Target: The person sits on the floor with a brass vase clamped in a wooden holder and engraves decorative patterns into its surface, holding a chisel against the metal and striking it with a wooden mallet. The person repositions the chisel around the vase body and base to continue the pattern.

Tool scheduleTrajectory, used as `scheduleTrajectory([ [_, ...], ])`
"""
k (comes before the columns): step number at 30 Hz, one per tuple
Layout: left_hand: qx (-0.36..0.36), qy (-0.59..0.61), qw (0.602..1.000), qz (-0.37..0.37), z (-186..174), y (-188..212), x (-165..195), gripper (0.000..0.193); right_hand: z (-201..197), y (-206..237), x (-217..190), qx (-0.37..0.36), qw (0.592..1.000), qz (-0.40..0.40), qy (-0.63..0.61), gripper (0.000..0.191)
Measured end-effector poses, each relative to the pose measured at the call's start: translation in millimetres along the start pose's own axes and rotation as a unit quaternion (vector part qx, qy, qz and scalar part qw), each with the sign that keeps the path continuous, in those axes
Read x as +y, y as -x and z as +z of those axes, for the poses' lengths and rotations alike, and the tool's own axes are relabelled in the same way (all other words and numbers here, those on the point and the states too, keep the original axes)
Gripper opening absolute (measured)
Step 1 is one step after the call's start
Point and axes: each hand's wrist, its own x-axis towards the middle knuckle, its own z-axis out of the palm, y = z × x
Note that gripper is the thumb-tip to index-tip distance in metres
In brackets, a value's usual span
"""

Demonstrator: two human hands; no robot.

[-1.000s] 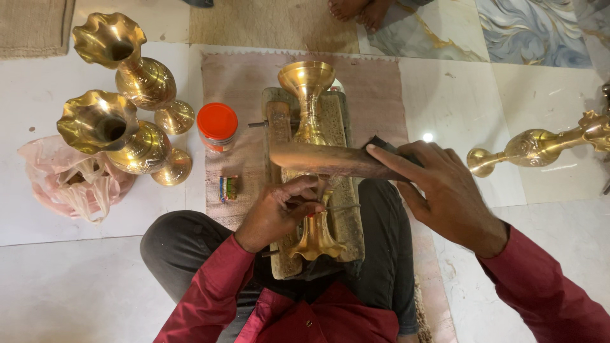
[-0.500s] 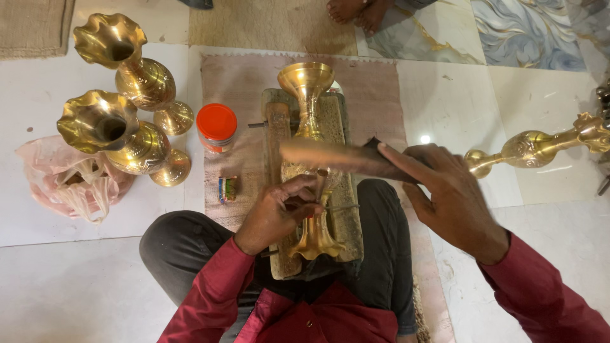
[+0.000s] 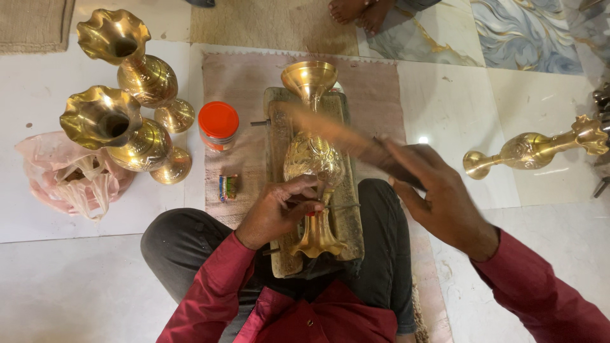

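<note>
While the left hand (image 3: 279, 206) pinches a thin tool against the brass vase (image 3: 312, 162) lying on the board (image 3: 277, 127), the right hand (image 3: 438, 197) grips a blurred wooden mallet (image 3: 330, 130)

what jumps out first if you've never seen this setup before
The brass vase lying on the wooden block at centre catches the eye first, with the left hand pressing a thin tool to it and the right hand swinging a blurred wooden mallet above. Next come the two upright brass vases at left beside an orange-lidded jar, and another vase lying on the tiles at right.
</note>
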Motion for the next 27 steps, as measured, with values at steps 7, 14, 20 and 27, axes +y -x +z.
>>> scheduleTrajectory([
  [7, 0.019, -0.011, 1.0, -0.008, 1.3, -1.6, 3.6, 0.049, -4.2, -1.6, -5.3, 0.008, 0.997, -0.046, 0.061, 0.069],
  [14, 0.023, 0.006, 1.0, 0.008, 1.9, 0.2, 4.3, 0.043, -7.1, 5.1, 2.6, 0.014, 0.99, -0.057, 0.125, 0.068],
  [20, 0.009, 0.002, 0.999, 0.033, -1.6, 3.7, -2.5, 0.031, -4.0, 8.3, 1.7, 0.03, 0.998, 0.019, 0.056, 0.068],
  [27, 0.009, 0.012, 0.999, 0.032, -2.0, 3.9, -12.7, 0.042, -7.6, 6.4, -1.3, 0.038, 0.983, -0.085, 0.157, 0.068],
])
